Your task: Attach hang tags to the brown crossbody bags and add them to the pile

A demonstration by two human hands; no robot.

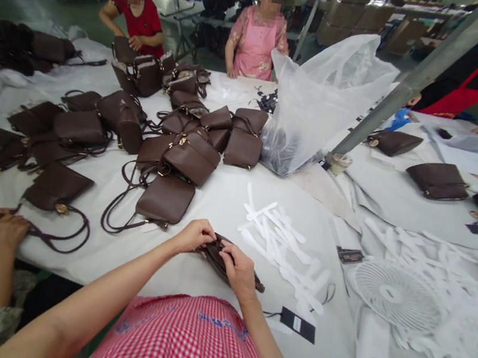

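Observation:
A brown handbag (pixel 219 262) lies at the table edge in front of me, seen from above along its top. My left hand (pixel 195 235) pinches its upper left end with bent fingers. On the bag's right part, the fingers of my right hand (pixel 239 268) are curled over the top edge. Beyond my left hand rests a flat brown bag (pixel 166 198) with a looped strap, beside a heap of similar bags (pixel 192 156). A black tag (pixel 297 324) on a cord lies to the right of my right hand.
White strips (pixel 274 227) are scattered ahead on the right. A small white fan (pixel 395 294) stands beyond them. A clear plastic bag (pixel 317 113) and a slanted metal post (pixel 409 79) rise further back. At left, a co-worker's hands (pixel 4 226) hold a strap. Other people stand across the table.

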